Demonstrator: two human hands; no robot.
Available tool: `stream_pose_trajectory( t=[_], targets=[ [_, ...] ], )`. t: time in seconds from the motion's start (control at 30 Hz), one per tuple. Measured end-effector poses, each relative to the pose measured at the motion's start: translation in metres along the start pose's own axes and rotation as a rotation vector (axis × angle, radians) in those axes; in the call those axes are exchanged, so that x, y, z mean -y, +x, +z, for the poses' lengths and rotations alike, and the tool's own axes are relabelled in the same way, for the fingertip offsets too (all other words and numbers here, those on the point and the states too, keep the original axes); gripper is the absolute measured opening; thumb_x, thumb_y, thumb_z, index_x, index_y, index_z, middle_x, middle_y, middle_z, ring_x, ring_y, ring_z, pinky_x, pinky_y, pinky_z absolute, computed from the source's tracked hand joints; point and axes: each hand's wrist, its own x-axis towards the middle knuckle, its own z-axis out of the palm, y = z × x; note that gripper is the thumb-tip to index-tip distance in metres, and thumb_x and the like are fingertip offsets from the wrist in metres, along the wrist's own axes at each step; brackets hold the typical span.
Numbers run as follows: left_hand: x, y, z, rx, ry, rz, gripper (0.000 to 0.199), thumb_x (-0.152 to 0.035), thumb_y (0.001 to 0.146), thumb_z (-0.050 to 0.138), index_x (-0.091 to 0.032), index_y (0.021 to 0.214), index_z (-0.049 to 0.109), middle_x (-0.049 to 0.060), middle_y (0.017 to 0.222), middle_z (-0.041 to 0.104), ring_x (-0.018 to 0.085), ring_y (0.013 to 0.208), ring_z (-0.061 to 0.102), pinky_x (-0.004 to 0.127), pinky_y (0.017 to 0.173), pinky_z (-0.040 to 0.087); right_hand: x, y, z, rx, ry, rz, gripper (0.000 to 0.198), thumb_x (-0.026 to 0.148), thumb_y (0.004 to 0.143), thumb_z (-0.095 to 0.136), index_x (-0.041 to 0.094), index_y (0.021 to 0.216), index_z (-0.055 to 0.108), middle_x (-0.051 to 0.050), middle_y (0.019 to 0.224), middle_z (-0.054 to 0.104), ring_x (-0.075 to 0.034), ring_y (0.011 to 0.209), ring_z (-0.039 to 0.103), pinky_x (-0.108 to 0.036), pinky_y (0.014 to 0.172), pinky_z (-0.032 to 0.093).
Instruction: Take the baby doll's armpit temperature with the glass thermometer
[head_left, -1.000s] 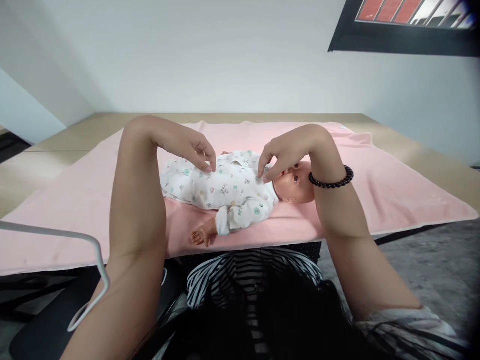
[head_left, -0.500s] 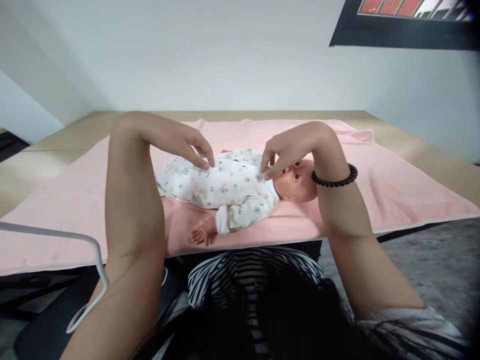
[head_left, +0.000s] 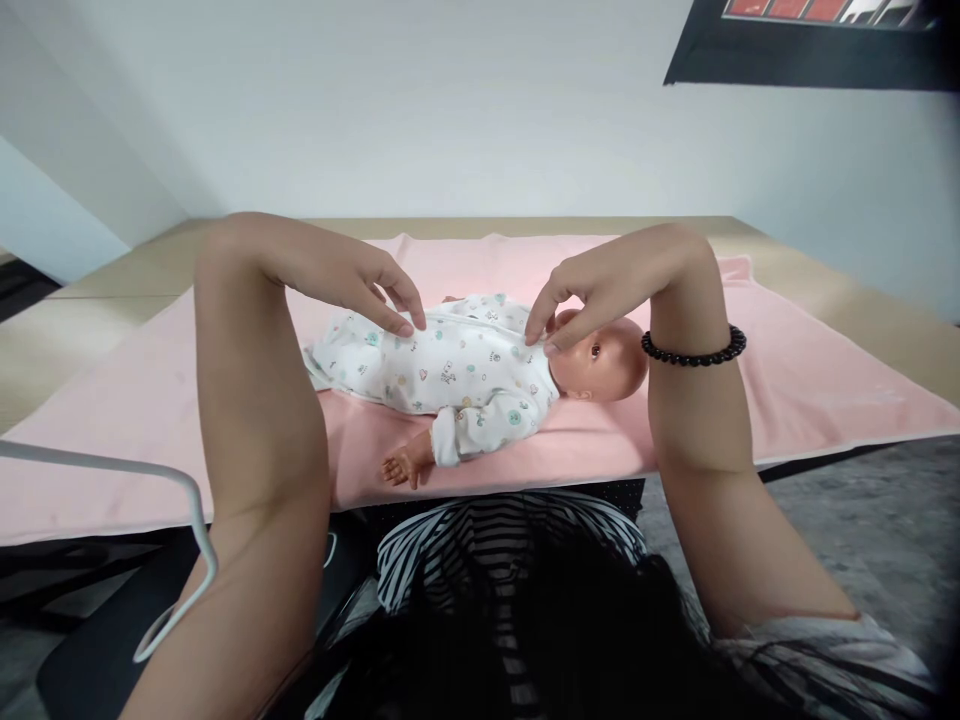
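Note:
A baby doll [head_left: 600, 360] lies on its back, its head to the right, in a white printed baby outfit [head_left: 450, 365]. One doll hand [head_left: 405, 464] sticks out of a turned-up sleeve near the table's front edge. My left hand [head_left: 356, 285] bends down over the outfit's waist, its thumb and finger tips at the cloth and a little apart. Near the doll's neck is my right hand [head_left: 600, 285], finger and thumb apart at the collar, covering part of the doll's face. A long seam or edge of the outfit runs between both hands.
A pink blanket [head_left: 810, 370] covers much of the wooden table [head_left: 780, 250] under the doll. A white cable [head_left: 196, 510] loops beside my left arm. Below the table edge, a black seat [head_left: 97, 640] stands at left. The wall [head_left: 450, 110] rises behind.
My right hand has shifted slightly right and up, with its wrist farther from the doll's head. My left wrist has moved a little left. The doll's head has moved slightly right.

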Motion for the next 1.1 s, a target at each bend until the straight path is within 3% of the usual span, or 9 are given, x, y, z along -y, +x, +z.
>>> stream_pose_trajectory(
  t=[0.1, 0.27, 0.4, 0.53, 0.7, 0.87, 0.97, 1.1],
  targets=[
    [-0.007, -0.009, 0.001, -0.02, 0.022, -0.019, 0.075, -0.085, 0.084, 0.065, -0.035, 0.138, 0.081, 0.004, 0.137, 0.081, 0.04, 0.145, 0.061, 0.043, 0.124, 0.046, 0.0, -0.006, -0.002, 0.155, 0.045, -0.102, 0.051, 0.061, 0.094, 0.083, 0.026, 0.131, 0.086, -0.001, 0.137, 0.078, -0.025, 0.127, 0.071, -0.037, 0.112, 0.054],
    [-0.017, -0.028, 0.002, -0.059, -0.005, -0.04, 0.072, -0.086, 0.085, 0.065, -0.034, 0.131, 0.082, 0.003, 0.134, 0.081, 0.042, 0.147, 0.059, 0.044, 0.127, 0.043, 0.0, -0.013, -0.004, 0.158, 0.105, -0.219, 0.042, 0.056, 0.097, 0.082, 0.028, 0.128, 0.086, 0.0, 0.135, 0.079, -0.022, 0.129, 0.07, -0.034, 0.115, 0.052],
    [-0.022, -0.044, 0.003, -0.072, -0.039, -0.018, 0.083, -0.095, 0.086, 0.059, -0.027, 0.128, 0.082, 0.006, 0.134, 0.08, 0.049, 0.149, 0.054, 0.052, 0.129, 0.037, 0.011, -0.021, -0.007, 0.208, 0.173, -0.18, 0.046, 0.056, 0.091, 0.09, 0.025, 0.126, 0.086, -0.003, 0.133, 0.08, -0.025, 0.131, 0.07, -0.034, 0.116, 0.053],
    [-0.014, -0.055, 0.004, -0.008, -0.049, 0.062, 0.085, -0.098, 0.073, 0.071, -0.031, 0.122, 0.083, 0.003, 0.133, 0.08, 0.048, 0.148, 0.054, 0.046, 0.125, 0.043, 0.023, -0.027, -0.009, 0.238, 0.185, -0.086, 0.041, 0.049, 0.095, 0.089, 0.018, 0.121, 0.086, -0.008, 0.13, 0.08, -0.029, 0.134, 0.068, -0.038, 0.115, 0.053],
    [0.006, -0.062, 0.007, 0.033, -0.028, 0.173, 0.062, -0.083, 0.083, 0.076, -0.038, 0.125, 0.084, -0.002, 0.136, 0.08, 0.044, 0.149, 0.055, 0.04, 0.119, 0.049, 0.023, -0.027, -0.006, 0.32, 0.222, -0.18, 0.044, 0.048, 0.089, 0.095, 0.016, 0.117, 0.086, -0.009, 0.126, 0.08, -0.03, 0.13, 0.07, -0.038, 0.113, 0.054],
    [-0.009, -0.064, 0.008, 0.041, -0.035, 0.052, 0.076, -0.09, 0.078, 0.074, -0.035, 0.129, 0.082, 0.0, 0.135, 0.08, 0.05, 0.153, 0.048, 0.046, 0.124, 0.045, 0.028, -0.028, -0.004, 0.371, 0.249, -0.277, 0.051, 0.054, 0.086, 0.096, 0.018, 0.119, 0.086, -0.009, 0.127, 0.079, -0.03, 0.126, 0.071, -0.038, 0.11, 0.056],
    [-0.024, -0.054, 0.007, -0.016, -0.029, 0.027, 0.082, -0.09, 0.08, 0.073, -0.031, 0.136, 0.079, 0.003, 0.142, 0.078, 0.049, 0.15, 0.051, 0.048, 0.127, 0.043, 0.029, -0.031, -0.005, 0.327, 0.193, -0.193, 0.046, 0.049, 0.092, 0.091, 0.023, 0.129, 0.084, -0.006, 0.133, 0.078, -0.029, 0.129, 0.069, -0.038, 0.11, 0.056],
    [-0.027, -0.02, 0.007, -0.021, -0.02, 0.021, 0.083, -0.085, 0.083, 0.075, -0.032, 0.147, 0.075, 0.003, 0.156, 0.071, 0.043, 0.15, 0.053, 0.048, 0.129, 0.041, 0.02, -0.024, -0.002, 0.13, 0.064, -0.133, 0.035, 0.039, 0.102, 0.079, 0.031, 0.136, 0.082, -0.002, 0.136, 0.077, -0.027, 0.126, 0.071, -0.037, 0.108, 0.056]
  ],
)
